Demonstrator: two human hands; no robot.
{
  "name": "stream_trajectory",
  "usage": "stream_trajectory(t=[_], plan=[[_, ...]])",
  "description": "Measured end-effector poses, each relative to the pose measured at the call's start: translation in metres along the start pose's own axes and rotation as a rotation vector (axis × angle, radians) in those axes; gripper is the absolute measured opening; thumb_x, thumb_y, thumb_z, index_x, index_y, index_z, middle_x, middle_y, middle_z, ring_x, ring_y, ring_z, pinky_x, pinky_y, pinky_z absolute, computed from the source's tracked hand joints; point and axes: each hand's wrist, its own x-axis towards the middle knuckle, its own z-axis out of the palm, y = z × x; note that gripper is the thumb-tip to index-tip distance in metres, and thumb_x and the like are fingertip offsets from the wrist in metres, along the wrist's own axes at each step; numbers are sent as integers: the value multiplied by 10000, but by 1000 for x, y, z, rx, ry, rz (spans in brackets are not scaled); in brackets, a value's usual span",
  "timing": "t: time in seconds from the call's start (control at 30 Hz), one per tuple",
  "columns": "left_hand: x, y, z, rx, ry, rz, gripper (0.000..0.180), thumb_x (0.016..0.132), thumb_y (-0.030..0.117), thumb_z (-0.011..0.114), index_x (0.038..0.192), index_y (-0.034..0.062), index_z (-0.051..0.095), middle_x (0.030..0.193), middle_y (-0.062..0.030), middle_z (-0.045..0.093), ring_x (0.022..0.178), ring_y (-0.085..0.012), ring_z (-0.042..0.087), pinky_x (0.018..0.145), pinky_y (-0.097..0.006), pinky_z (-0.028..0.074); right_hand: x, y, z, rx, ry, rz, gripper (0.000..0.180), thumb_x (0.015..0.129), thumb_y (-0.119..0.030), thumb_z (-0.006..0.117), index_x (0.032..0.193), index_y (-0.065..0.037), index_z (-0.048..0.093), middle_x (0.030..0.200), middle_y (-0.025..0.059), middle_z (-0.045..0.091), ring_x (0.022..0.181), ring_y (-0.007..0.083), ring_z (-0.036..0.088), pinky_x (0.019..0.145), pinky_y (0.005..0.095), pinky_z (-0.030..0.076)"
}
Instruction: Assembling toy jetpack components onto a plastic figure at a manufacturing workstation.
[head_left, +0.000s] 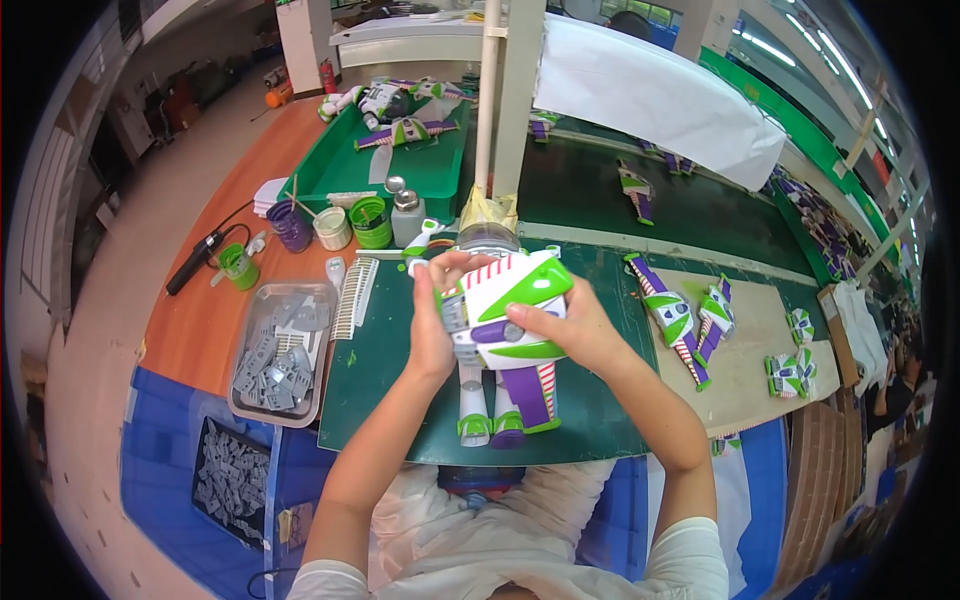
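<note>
A white, green and purple toy wing pack (520, 293) with red-striped panels is gripped between both hands. My left hand (435, 322) closes on its left side, around grey parts. My right hand (572, 325) holds the right end, thumb pressed on the purple middle piece. Beneath it lies a toy space figure; its white legs (474, 395) with green-and-purple feet point toward me, and a clear dome (488, 238) shows at the far end. Whether pack and figure are joined is hidden. A purple wing (528, 395) with a striped edge hangs beside the legs.
Left stand a clear tub (283, 350) of grey parts, paint cups (371, 222), a metal-topped bottle (407, 218) and a corded black tool (195, 262). A green tray (330, 165) holds toys behind. Winged packs (672, 318) lie right. A pole (490, 100) rises ahead.
</note>
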Motion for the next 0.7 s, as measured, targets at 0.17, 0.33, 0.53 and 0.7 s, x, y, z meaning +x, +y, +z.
stream_trajectory(t=[0.17, 0.33, 0.53, 0.7], plan=[[-11, -26, 0, -279, -24, -162, 720, 893, 656, 165, 1170, 35, 403, 1259, -175, 458, 1198, -274, 419, 1005, -362, 307, 10, -14, -9, 423, 460, -211, 305, 809, -127, 680, 1053, 25, 580, 1011, 119, 632, 865, 148, 624, 738, 287, 527], [-5, -17, 0, -308, 219, 48, 607, 914, 578, 239, 1040, 30, 468, 975, -183, 608, 908, -266, 589, 860, -368, 453, 0, 9, -1, -397, 18, -246, 456, 785, -267, 695, 1109, 0, 517, 1008, 99, 598, 829, 224, 640, 661, 351, 521], [11, -52, -45, -265, 146, -28, 537, 935, 475, 350, 642, 53, 506, 691, -119, 584, 682, -189, 572, 669, -282, 474, -7, 11, 34, -1049, 7, -424, 559, 690, -323, 745, 1105, -27, 512, 1061, 121, 522, 667, 288, 629, 577, 351, 509], [-7, -47, -44, -359, 412, -107, 371, 949, 385, 402, 816, 61, 522, 796, -95, 593, 769, -177, 586, 756, -313, 475, 9, 27, 35, -1049, 204, -509, 600, 692, -276, 738, 1178, -16, 502, 1049, 128, 538, 781, 278, 617, 662, 353, 497]])
